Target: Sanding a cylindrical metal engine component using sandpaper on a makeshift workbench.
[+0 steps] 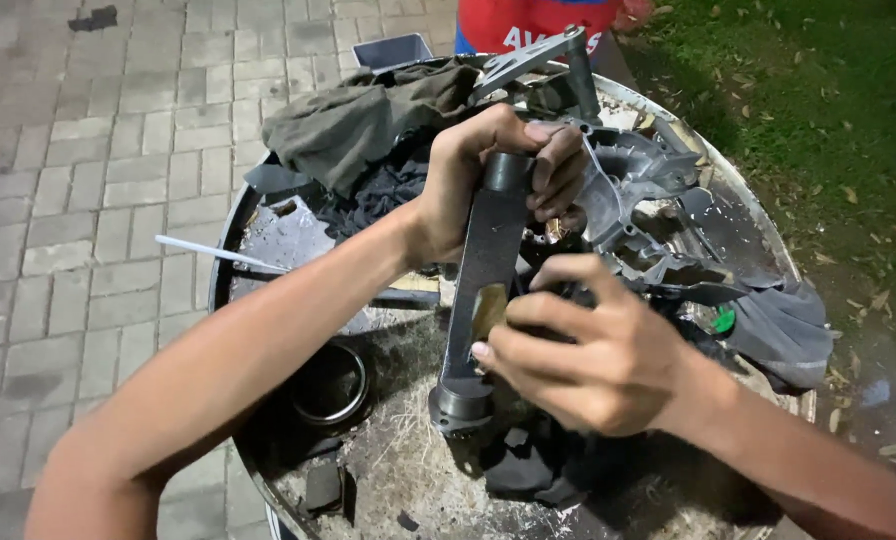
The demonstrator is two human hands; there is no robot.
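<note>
Both hands on one part. Left hand wrapped closed around the upper end of a dark grey metal crank arm, fingers curled over its round top boss, thumb side toward camera. Right hand pinched closed on a small tan scrap, sandpaper by the look of it, pressed flat against the arm's face about midway down; thumb and forefinger hold it, other fingers bent above. Crank arm stands nearly upright, tilted slightly right at the top, lower round end resting on or just above the bench top; contact hard to tell.

Bench is a round metal drum top, dirty, with scratches, dust and dry grass bits. Things on it: olive-green rag bunched at the far left, dark cloth under it, grey cast engine casing just behind the left hand, metal lever arm sticking up at the far edge. Steel ring lies flat left of the crank arm, near the left forearm. Thin white stick pokes out over the left rim. Grey cloth hangs at the right rim, small green cap beside it. Black rag pieces lie near the arm's lower end.

Paved brick ground to the left, grass to the right. Another person's red garment at the top edge, behind the drum.
</note>
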